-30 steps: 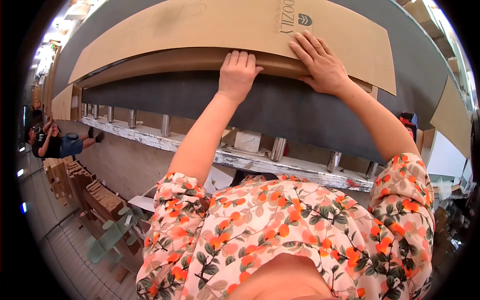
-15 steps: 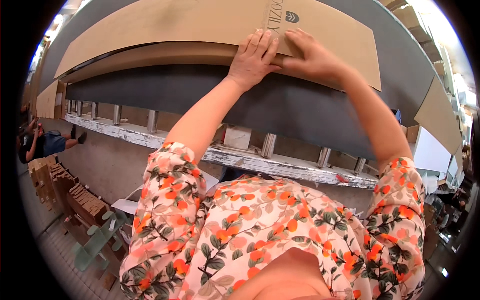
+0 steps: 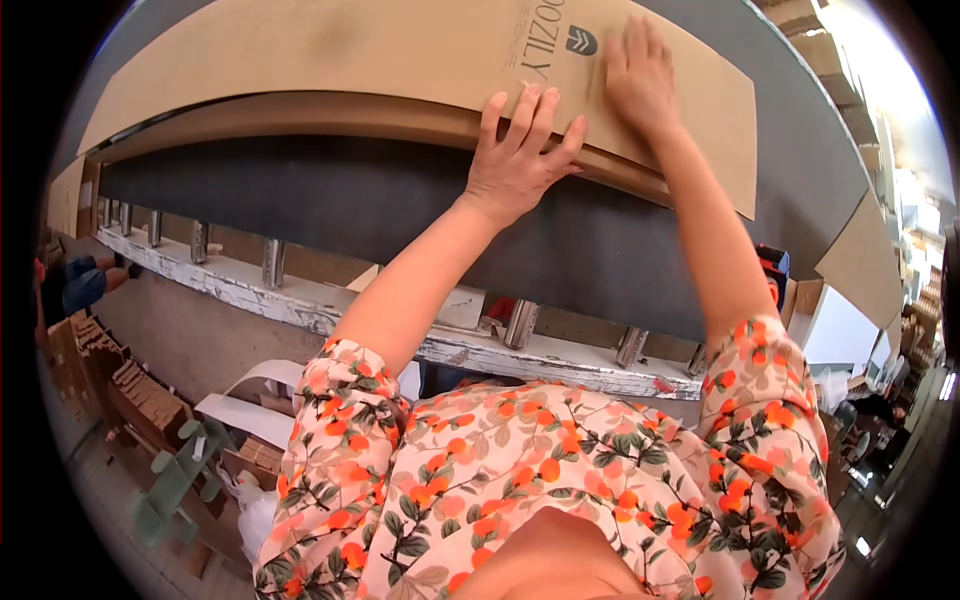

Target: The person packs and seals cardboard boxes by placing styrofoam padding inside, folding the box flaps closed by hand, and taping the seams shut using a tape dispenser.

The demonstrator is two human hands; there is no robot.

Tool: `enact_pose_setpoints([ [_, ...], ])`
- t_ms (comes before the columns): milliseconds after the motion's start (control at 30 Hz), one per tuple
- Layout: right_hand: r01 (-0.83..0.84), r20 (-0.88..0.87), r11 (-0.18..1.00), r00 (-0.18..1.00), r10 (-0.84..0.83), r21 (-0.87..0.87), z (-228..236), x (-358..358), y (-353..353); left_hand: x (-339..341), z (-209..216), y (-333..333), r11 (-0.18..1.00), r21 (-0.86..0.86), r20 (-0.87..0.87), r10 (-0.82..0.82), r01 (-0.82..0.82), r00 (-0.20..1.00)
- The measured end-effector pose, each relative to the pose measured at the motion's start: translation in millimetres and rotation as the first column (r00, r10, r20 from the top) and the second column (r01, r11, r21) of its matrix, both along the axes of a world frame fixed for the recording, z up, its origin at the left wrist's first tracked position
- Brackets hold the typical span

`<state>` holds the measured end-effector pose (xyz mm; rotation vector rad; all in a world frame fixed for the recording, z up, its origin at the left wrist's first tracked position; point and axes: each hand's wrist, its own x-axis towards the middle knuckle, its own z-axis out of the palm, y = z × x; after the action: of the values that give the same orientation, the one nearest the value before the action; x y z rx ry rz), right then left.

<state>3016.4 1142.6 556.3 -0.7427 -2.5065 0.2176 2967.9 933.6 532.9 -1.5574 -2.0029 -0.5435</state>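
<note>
A long, flat brown cardboard box (image 3: 400,60) lies across a dark belt (image 3: 400,185), with dark print on its top face. My left hand (image 3: 517,150) rests at the box's near edge, fingers spread over the top panel and thumb by the side wall. Farther right, my right hand (image 3: 641,75) lies on the top panel beside the printed mark, fingers stretched out and slightly blurred. Between the top panel and the side wall a dark gap runs along the left part of the near edge. Neither hand grips anything.
A worn white rail (image 3: 560,360) with metal rollers (image 3: 273,262) runs along the near side. Cardboard pieces (image 3: 862,255) and a white panel (image 3: 845,325) stand at right. Stacked cardboard (image 3: 150,400) and a green rack (image 3: 180,480) are at lower left. Another person (image 3: 88,283) shows at far left.
My right hand has moved from the near edge up and away onto the top panel. My left hand stays at the edge, its fingers more spread. The view has shifted a little.
</note>
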Motion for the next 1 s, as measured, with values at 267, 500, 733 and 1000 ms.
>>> enact_pose_setpoints([
  [267,0.084,0.198,0.993,0.975,-0.099,0.083,17.3,-91.1,66.2,-1.5,6.7,6.9,0.996,0.081,0.034,0.024,-0.027,0.999],
  [500,0.109,0.332,0.994,0.937,-0.106,0.011,20.5,-93.2,53.5,7.9,-5.3,5.5,0.981,0.183,0.016,0.062,-0.063,0.998],
  [733,0.156,0.179,0.985,0.974,-0.141,-0.073,52.1,-64.6,57.1,24.9,17.1,-1.0,0.986,0.157,-0.049,0.056,-0.048,0.997],
  [1000,0.219,0.179,0.973,0.963,-0.203,-0.075,33.3,-63.2,47.1,22.1,12.2,-4.9,0.983,0.182,-0.045,0.042,-0.033,0.998],
])
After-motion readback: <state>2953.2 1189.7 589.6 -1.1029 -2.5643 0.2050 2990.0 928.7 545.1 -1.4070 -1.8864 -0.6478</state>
